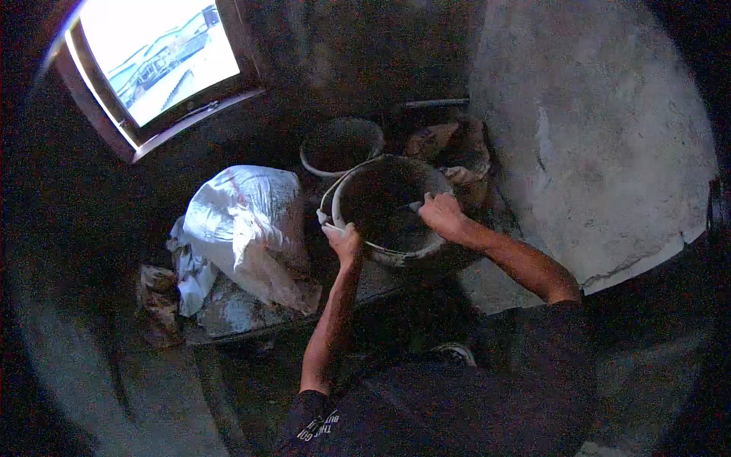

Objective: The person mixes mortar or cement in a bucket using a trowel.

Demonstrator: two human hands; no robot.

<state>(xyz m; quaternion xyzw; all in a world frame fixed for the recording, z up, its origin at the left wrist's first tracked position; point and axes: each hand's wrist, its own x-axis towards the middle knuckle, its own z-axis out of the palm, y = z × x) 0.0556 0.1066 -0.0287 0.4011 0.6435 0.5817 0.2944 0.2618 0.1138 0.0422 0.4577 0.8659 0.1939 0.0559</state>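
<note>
A large dark bucket [390,256] with a pale, smeared rim stands in front of me, its inside in deep shadow. At its left edge my left hand [344,241] is closed around the rim, close to the wire handle [323,204]. My right hand [444,216] is closed over the right side of the bucket's mouth. A small pale end sticks out of that fist toward the bucket's middle; the rest of the object is too dark to name.
Left of the bucket, a bulky white sack [247,217] lies on a low slab [236,314]. Behind stands a second bucket [306,161], with a torn brown paper bag [466,175] to the right. A bare grey wall panel [601,137] and a bright window [167,61] border the corner.
</note>
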